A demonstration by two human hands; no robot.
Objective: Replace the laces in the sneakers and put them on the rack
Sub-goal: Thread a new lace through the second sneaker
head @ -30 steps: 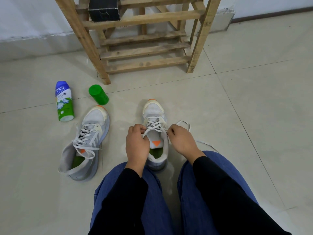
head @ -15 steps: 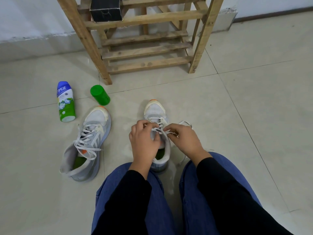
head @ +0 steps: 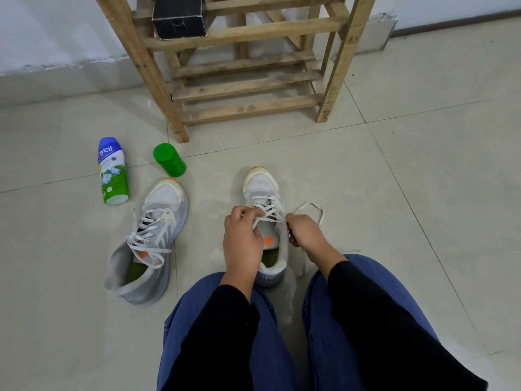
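1. Sneaker [head: 263,190] being laced sits on the floor tiles [head: 394,193] between the knees, its toe pointing far toward the wooden rack [head: 245,87]. The second sneaker [head: 158,221] lies to the left, apart from it, with its lace already threaded.
2. I have the left hand [head: 242,238] with fingers curled, pinching a strand of the white lace [head: 272,211] over the crossings above the tongue.
3. The right hand [head: 304,232] is curled round the lace at the shoe's right edge. A slack loop [head: 308,204] stands out just beyond it, and more lace trails on the tile near the right knee.
4. My read on the lace: flat, soft and limp. It cannot be pushed, only pulled, so I would take it close to the tip and draw it taut without letting it twist.
5. The shoe looks light, with a soft mesh upper and a floppy heel collar. On glossy tile I expect it to slide when the lace is tugged, so one hand should pin it down.
6. For the carry to the rack, I would grip the heel collar or the firm sole edge, never the lace.
7. A spray bottle [head: 111,170] and a green cap [head: 170,162] sit far left, and a black box [head: 179,16] is on the rack.
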